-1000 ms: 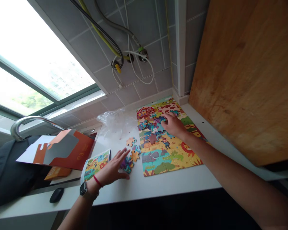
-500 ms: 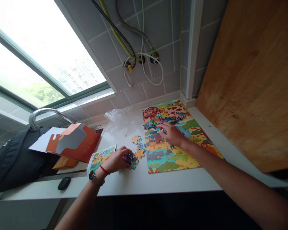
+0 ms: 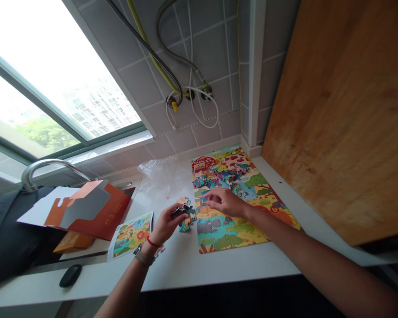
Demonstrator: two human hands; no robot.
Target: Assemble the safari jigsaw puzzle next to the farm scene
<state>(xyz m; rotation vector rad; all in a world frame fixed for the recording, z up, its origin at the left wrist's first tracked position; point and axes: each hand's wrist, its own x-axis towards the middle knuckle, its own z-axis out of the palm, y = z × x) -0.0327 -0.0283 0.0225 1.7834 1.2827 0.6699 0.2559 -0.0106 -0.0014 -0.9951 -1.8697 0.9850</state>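
My left hand (image 3: 168,224) is closed on a small stack of puzzle pieces (image 3: 181,211), just left of the colourful puzzle (image 3: 230,238). Under and beside those fingers lie loose pieces (image 3: 186,226) on the white counter. My right hand (image 3: 226,202) hovers over or rests on the puzzle's left middle part, fingers bent together; whether a small piece is between the fingertips cannot be made out. Beyond that hand, a heap of loose pieces (image 3: 228,177) lies on the puzzle's upper half.
A picture sheet (image 3: 131,235) lies left of my left hand. Farther left are an orange box (image 3: 111,212), a black mouse (image 3: 70,276), a dark bag (image 3: 6,234) and a faucet (image 3: 59,162). Clear plastic (image 3: 159,176) lies behind. A wooden board (image 3: 338,119) stands at right.
The view has shifted. My left hand has lifted its stack and turned it near the loose pieces. My right hand has moved from the heap towards the puzzle's left edge.
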